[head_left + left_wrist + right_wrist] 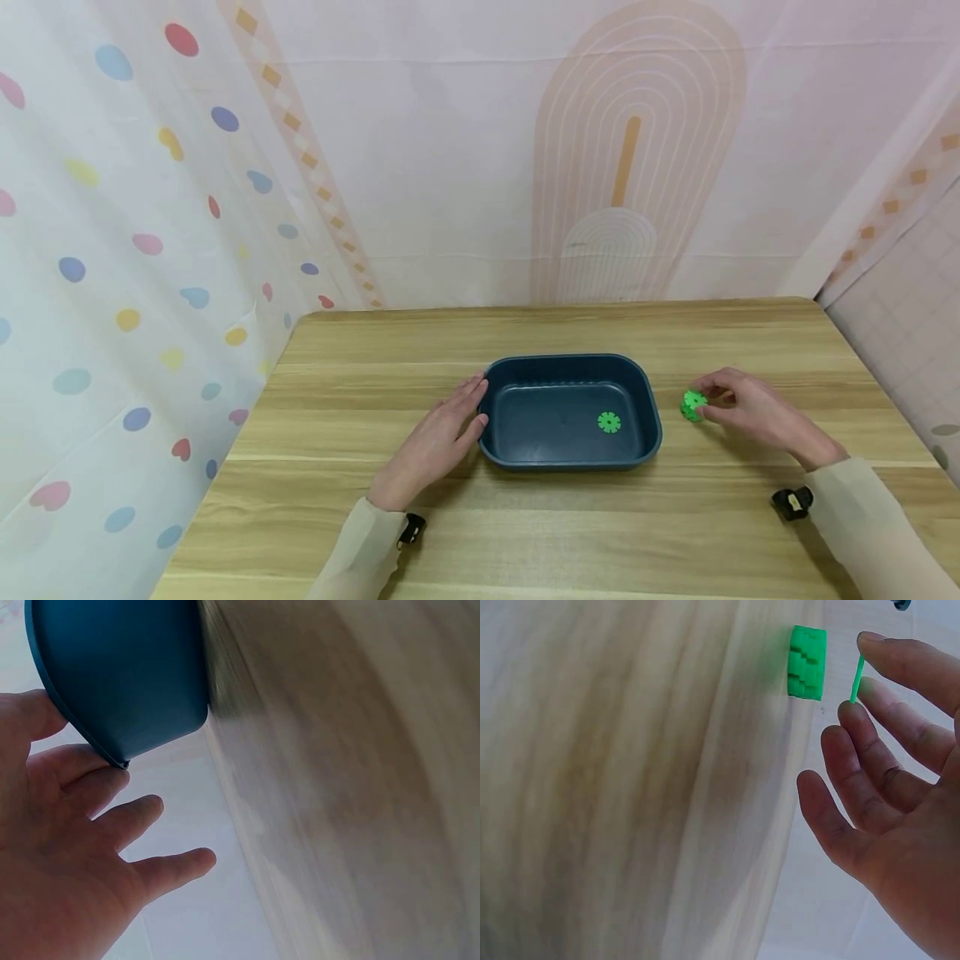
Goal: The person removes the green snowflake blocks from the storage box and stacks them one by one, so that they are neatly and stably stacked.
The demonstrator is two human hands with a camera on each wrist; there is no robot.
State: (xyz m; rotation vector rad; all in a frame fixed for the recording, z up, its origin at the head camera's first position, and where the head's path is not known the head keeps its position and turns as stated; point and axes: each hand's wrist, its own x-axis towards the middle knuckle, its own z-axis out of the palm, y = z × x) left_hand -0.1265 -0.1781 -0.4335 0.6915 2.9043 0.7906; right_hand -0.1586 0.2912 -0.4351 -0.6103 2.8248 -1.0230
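Observation:
A dark blue rectangular plastic tub [540, 425] stands on the table, with one flat green notched interlocking disc [609, 422] lying in its right part. My left hand [435, 442] touches the tub's left rim with thumb and fingertips, the fingers extended; the left wrist view shows them along the rim of the tub [127, 675]. To the right of the tub, my right hand [757, 410] pinches a single green disc [857, 679] between thumb and fingers. That disc is held just above a short stack of green discs [808, 664] on the table.
The wood-grain table [525, 533] ends at a patterned curtain [450, 167] behind it, with another dotted curtain [150, 333] on the left. Each wrist wears a small black camera, such as the right wrist camera [792, 503].

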